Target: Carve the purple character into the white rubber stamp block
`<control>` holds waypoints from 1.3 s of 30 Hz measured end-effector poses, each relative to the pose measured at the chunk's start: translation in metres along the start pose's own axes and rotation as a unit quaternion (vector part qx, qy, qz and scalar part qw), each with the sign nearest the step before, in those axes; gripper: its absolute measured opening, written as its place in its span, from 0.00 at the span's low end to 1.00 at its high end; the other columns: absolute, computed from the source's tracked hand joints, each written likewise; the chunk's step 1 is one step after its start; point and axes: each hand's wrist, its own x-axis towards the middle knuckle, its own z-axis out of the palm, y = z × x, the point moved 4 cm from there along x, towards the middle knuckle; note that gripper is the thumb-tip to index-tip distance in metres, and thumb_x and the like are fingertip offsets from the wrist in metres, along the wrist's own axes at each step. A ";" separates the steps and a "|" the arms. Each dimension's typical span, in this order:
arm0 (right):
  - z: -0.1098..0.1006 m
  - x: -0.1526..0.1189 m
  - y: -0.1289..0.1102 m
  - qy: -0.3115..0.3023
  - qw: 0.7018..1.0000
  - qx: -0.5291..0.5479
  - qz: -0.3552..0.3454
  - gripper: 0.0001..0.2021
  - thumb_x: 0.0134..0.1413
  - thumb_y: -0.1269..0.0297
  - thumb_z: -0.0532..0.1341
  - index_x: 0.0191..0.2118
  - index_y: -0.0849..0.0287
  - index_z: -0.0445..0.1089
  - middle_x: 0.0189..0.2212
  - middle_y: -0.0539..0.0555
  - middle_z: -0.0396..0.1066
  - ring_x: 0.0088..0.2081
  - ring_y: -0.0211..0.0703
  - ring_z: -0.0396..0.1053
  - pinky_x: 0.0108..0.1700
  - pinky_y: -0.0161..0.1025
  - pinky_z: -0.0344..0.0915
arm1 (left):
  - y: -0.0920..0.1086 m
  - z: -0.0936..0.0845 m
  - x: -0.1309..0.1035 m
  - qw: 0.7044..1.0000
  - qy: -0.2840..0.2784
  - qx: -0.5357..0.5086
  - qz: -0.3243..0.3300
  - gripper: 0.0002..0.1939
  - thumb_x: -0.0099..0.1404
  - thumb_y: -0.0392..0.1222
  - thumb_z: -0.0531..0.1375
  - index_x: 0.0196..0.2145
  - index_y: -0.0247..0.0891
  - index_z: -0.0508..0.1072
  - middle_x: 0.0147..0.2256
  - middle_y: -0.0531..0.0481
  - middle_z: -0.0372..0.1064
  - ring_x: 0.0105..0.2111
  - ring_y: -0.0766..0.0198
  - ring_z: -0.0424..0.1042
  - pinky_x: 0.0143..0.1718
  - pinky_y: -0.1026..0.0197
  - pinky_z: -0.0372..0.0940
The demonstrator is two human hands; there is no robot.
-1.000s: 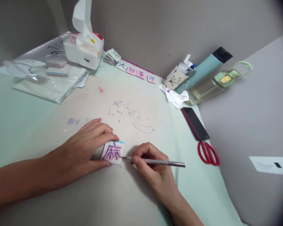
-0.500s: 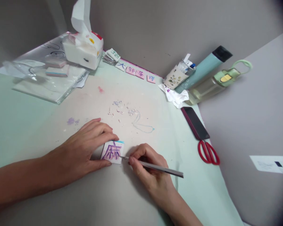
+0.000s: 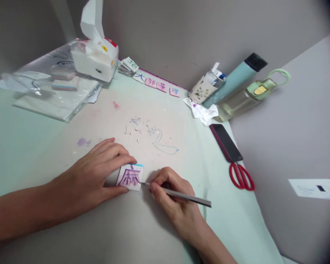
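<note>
Rear end swung nearer, the slim silver metal tool [image 3: 187, 197], pinched in the right hand [image 3: 178, 209], crosses the right edge of a square white block [image 3: 129, 177] the left hand [image 3: 104, 170] clasps.

Craft desk [image 3: 27, 154] with knife [image 3: 195, 199], shavings [image 3: 153, 131]

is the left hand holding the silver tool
No, the right hand holds the silver tool while the left hand grips the square block.
</note>
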 end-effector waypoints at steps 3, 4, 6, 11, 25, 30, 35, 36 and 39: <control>0.000 0.001 0.000 0.000 1.000 0.001 0.000 0.10 0.67 0.65 0.60 0.31 0.56 0.64 0.26 0.47 0.65 0.27 0.37 0.58 0.29 0.35 0.56 | 0.000 0.000 0.000 1.000 0.001 0.002 0.000 0.19 0.70 0.47 0.64 0.57 0.51 0.69 0.51 0.49 0.71 0.56 0.49 0.67 0.71 0.43 0.48; -0.001 0.001 0.000 0.001 1.000 0.003 0.003 0.10 0.67 0.64 0.60 0.31 0.56 0.64 0.25 0.47 0.65 0.27 0.37 0.58 0.29 0.35 0.56 | -0.001 0.000 0.000 1.000 0.003 0.000 0.000 0.19 0.70 0.47 0.64 0.57 0.51 0.69 0.51 0.50 0.71 0.55 0.50 0.67 0.71 0.43 0.48; 0.000 0.001 0.003 0.004 1.000 0.012 0.014 0.10 0.66 0.64 0.60 0.31 0.56 0.65 0.25 0.47 0.66 0.26 0.36 0.57 0.27 0.35 0.55 | -0.001 0.000 0.000 1.000 0.008 -0.003 0.002 0.19 0.70 0.46 0.65 0.57 0.51 0.70 0.50 0.50 0.71 0.55 0.50 0.67 0.71 0.43 0.48; 0.002 0.001 0.006 -0.001 0.999 0.033 0.010 0.09 0.61 0.68 0.62 0.30 0.56 0.65 0.26 0.48 0.68 0.26 0.36 0.59 0.27 0.35 0.55 | 0.000 0.000 0.000 1.000 0.017 0.000 0.009 0.19 0.68 0.46 0.67 0.55 0.49 0.71 0.49 0.51 0.70 0.54 0.51 0.67 0.71 0.46 0.49; 0.005 -0.007 -0.016 -0.098 0.949 -0.153 -0.258 0.12 0.71 0.78 0.54 0.36 0.54 0.59 0.31 0.52 0.69 0.34 0.42 0.61 0.37 0.39 0.66 | -0.001 0.001 0.000 1.000 0.006 -0.002 0.018 0.19 0.71 0.47 0.66 0.57 0.49 0.70 0.50 0.51 0.70 0.52 0.51 0.67 0.66 0.49 0.52; 0.003 -0.008 -0.013 -0.148 0.942 -0.151 -0.262 0.11 0.74 0.77 0.54 0.37 0.57 0.63 0.34 0.54 0.70 0.37 0.41 0.62 0.41 0.38 0.65 | -0.001 0.000 0.001 0.999 0.009 -0.004 0.038 0.18 0.72 0.46 0.65 0.58 0.47 0.71 0.50 0.51 0.70 0.52 0.52 0.67 0.62 0.51 0.53; 0.004 -0.006 -0.012 -0.206 0.962 -0.027 -0.177 0.08 0.69 0.74 0.62 0.37 0.56 0.67 0.36 0.52 0.73 0.39 0.40 0.69 0.43 0.37 0.67 | -0.001 -0.002 0.001 0.999 0.009 -0.004 0.045 0.16 0.75 0.47 0.62 0.58 0.48 0.69 0.51 0.51 0.69 0.53 0.52 0.65 0.60 0.53 0.54; 0.003 -0.005 -0.010 -0.193 0.970 -0.001 -0.150 0.08 0.66 0.74 0.64 0.36 0.56 0.68 0.35 0.51 0.73 0.38 0.40 0.69 0.41 0.36 0.66 | -0.001 -0.002 0.001 0.999 0.008 -0.003 0.046 0.16 0.76 0.48 0.61 0.58 0.48 0.69 0.51 0.50 0.69 0.53 0.52 0.65 0.61 0.53 0.53; -0.005 -0.004 -0.006 -0.123 0.988 0.054 -0.076 0.09 0.61 0.73 0.66 0.32 0.55 0.69 0.32 0.50 0.71 0.34 0.40 0.68 0.37 0.37 0.64 | -0.001 -0.001 0.001 0.999 0.007 -0.004 0.051 0.15 0.76 0.48 0.61 0.58 0.48 0.69 0.51 0.50 0.69 0.53 0.52 0.65 0.60 0.53 0.53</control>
